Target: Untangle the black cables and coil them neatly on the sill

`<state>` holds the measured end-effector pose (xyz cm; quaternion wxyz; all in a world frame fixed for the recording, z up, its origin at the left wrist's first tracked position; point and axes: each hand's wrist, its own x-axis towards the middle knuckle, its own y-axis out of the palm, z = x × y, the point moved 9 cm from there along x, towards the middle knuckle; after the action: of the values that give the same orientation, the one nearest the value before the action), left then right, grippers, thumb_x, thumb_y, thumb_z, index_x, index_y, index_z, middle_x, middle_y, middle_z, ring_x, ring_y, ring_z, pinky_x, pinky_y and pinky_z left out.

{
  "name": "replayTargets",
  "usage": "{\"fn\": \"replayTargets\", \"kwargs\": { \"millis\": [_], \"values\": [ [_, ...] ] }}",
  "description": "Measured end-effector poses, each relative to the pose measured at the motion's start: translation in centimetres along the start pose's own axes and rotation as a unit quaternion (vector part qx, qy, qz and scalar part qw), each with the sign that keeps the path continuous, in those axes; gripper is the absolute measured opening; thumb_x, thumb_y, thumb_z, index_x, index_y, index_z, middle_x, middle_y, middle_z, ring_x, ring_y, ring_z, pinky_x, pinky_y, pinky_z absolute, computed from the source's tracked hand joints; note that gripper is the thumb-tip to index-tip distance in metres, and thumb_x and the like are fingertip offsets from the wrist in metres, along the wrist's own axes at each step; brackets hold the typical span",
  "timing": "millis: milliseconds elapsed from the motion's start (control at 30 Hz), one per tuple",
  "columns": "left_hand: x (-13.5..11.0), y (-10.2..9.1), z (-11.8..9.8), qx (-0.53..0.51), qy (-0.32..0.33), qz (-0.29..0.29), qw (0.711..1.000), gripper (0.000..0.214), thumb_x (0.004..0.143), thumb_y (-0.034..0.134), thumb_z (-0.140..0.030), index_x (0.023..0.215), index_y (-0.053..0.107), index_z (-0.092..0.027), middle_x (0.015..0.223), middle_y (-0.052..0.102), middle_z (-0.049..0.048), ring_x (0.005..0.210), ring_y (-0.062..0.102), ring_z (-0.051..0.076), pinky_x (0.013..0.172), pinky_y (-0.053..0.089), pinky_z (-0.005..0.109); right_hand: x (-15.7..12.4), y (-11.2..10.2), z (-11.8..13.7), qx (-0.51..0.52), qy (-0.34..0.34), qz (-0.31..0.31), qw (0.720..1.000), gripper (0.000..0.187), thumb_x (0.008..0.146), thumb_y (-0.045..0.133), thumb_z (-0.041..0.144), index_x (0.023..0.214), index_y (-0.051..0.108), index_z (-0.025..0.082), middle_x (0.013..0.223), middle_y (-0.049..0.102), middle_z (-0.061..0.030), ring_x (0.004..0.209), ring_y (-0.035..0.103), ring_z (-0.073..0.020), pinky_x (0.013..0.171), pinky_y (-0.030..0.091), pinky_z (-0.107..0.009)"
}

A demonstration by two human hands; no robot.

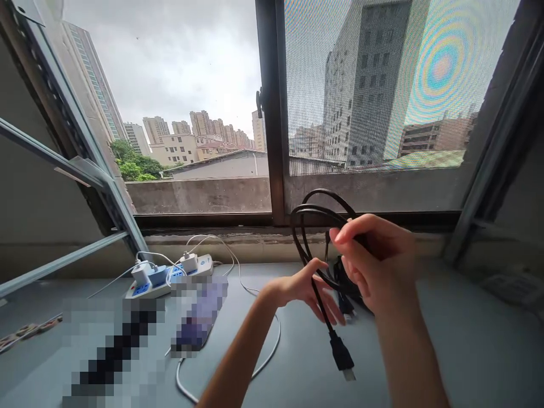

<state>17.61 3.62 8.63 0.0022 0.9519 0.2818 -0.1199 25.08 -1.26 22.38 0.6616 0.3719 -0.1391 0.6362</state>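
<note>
A looped black cable [317, 211] hangs in the air above the grey tabletop. My right hand [376, 255] is closed around the gathered loops, thumb and forefinger pressed together. To its left, my left hand [304, 292] has its thumb and fingers stretched apart. A length of the cable runs down past its palm, and I cannot tell whether the hand touches it. Below dangles the cable's black plug [341, 351] with a flat metal tip. More dark cable and another connector [348, 311] show behind the hands, partly hidden.
A white power strip [205, 266] with chargers and white cords lies at the back left. In front of it is a purplish, pixelated phone-like object [204, 317]. A blurred dark patch [123, 340] lies farther left. Metal framing [106, 187] rises at left, before a window [272, 113].
</note>
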Motion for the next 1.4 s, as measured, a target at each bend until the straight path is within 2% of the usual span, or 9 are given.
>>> {"fn": "replayTargets", "kwargs": {
  "millis": [167, 367, 533, 633, 800, 933, 1067, 1267, 1400],
  "values": [
    [0.4, -3.7, -2.2, -0.074, 0.196, -0.178, 0.961, 0.036, 0.087, 0.049, -0.049, 0.087, 0.065, -0.017, 0.091, 0.066, 0.0094, 0.096, 0.063, 0.026, 0.081, 0.049, 0.032, 0.7, -0.8, 0.0, 0.04, -0.043, -0.018, 0.998, 0.017, 0.072, 0.068, 0.019, 0.059, 0.056, 0.021, 0.036, 0.037, 0.0114, 0.024, 0.024, -0.0015, 0.028, 0.02, -0.016],
    [-2.3, -5.6, -4.9, -0.185, 0.311, -0.253, 0.897, 0.033, 0.078, 0.066, -0.033, 0.103, 0.053, -0.016, 0.102, 0.066, 0.0119, 0.1, 0.063, 0.028, 0.093, 0.045, 0.038, 2.9, -3.2, -3.5, 0.112, 0.03, -0.107, 0.987, 0.024, 0.066, 0.071, 0.024, 0.068, 0.047, 0.022, 0.041, 0.033, 0.0139, 0.026, 0.025, -0.0014, 0.027, 0.016, -0.014],
    [-5.6, -7.5, -6.6, -0.21, 0.382, -0.343, 0.832, 0.041, 0.072, 0.071, -0.027, 0.105, 0.047, -0.018, 0.087, 0.066, 0.0063, 0.07, 0.066, 0.021, 0.063, 0.05, 0.027, 4.0, -2.9, -6.8, 0.075, 0.097, -0.063, 0.991, 0.046, 0.069, 0.066, 0.029, 0.109, 0.045, 0.026, 0.048, 0.043, 0.0156, 0.031, 0.036, -0.0049, 0.035, 0.035, -0.017],
    [-7.7, -8.3, -7.5, -0.139, 0.394, -0.389, 0.821, 0.039, 0.077, 0.067, -0.038, 0.106, 0.05, -0.018, 0.078, 0.064, 0.004, 0.04, 0.049, 0.011, 0.038, 0.032, 0.019, 4.1, -2.0, -7.7, 0.012, 0.096, -0.003, 0.995, 0.053, 0.073, 0.066, 0.035, 0.119, 0.041, 0.023, 0.057, 0.053, 0.012, 0.036, 0.047, -0.0073, 0.04, 0.042, -0.02],
    [-10.6, -9.0, -8.4, -0.029, 0.392, -0.441, 0.807, 0.032, 0.079, 0.065, -0.04, 0.101, 0.058, -0.018, 0.055, 0.053, -0.0016, 0.03, 0.034, 0.008, 0.031, 0.013, 0.018, 3.2, 0.4, -8.0, -0.107, 0.073, 0.083, 0.988, 0.046, 0.076, 0.065, 0.043, 0.114, 0.047, 0.023, 0.066, 0.052, 0.0095, 0.036, 0.047, -0.0067, 0.035, 0.04, -0.02],
    [-12.4, -8.6, -9.0, 0.012, 0.405, -0.496, 0.768, 0.032, 0.076, 0.07, -0.039, 0.101, 0.065, -0.019, 0.044, 0.034, -0.0073, 0.031, 0.022, 0.006, 0.03, 0.012, 0.018, 2.3, 1.7, -6.7, -0.206, 0.009, 0.079, 0.975, 0.049, 0.076, 0.068, 0.042, 0.118, 0.049, 0.027, 0.088, 0.057, 0.004, 0.045, 0.049, -0.0044, 0.042, 0.046, -0.02],
    [-12.1, -7.2, -9.4, 0.037, 0.382, -0.496, 0.779, 0.037, 0.074, 0.075, -0.04, 0.102, 0.067, -0.018, 0.043, 0.032, -0.0077, 0.032, 0.021, 0.005, 0.032, 0.012, 0.019, 1.7, 1.7, -4.5, -0.231, -0.058, 0.045, 0.97, 0.053, 0.073, 0.071, 0.043, 0.12, 0.051, 0.029, 0.1, 0.057, 0.0006, 0.053, 0.051, -0.0053, 0.043, 0.045, -0.019],
    [-9.9, -6.3, -8.9, 0.031, 0.366, -0.4, 0.84, 0.048, 0.079, 0.065, -0.063, 0.09, 0.06, -0.017, 0.038, 0.033, -0.008, 0.027, 0.021, 0.005, 0.031, 0.014, 0.017, 0.8, 1.3, -0.7, -0.285, -0.223, -0.001, 0.932, 0.038, 0.085, 0.062, 0.037, 0.122, 0.059, 0.031, 0.1, 0.059, -0.0009, 0.062, 0.053, -0.0079, 0.043, 0.042, -0.018],
    [-9.2, -6.7, -8.4, 0.021, 0.355, -0.392, 0.848, 0.067, 0.075, 0.049, -0.081, 0.072, 0.055, -0.015, 0.033, 0.032, -0.0048, 0.026, 0.02, 0.006, 0.031, 0.013, 0.019, 1.0, 1.3, -1.1, -0.287, -0.232, 0.015, 0.929, 0.027, 0.092, 0.053, 0.029, 0.116, 0.065, 0.028, 0.084, 0.06, 0.0011, 0.052, 0.049, -0.0058, 0.043, 0.038, -0.019]
  ]
}}
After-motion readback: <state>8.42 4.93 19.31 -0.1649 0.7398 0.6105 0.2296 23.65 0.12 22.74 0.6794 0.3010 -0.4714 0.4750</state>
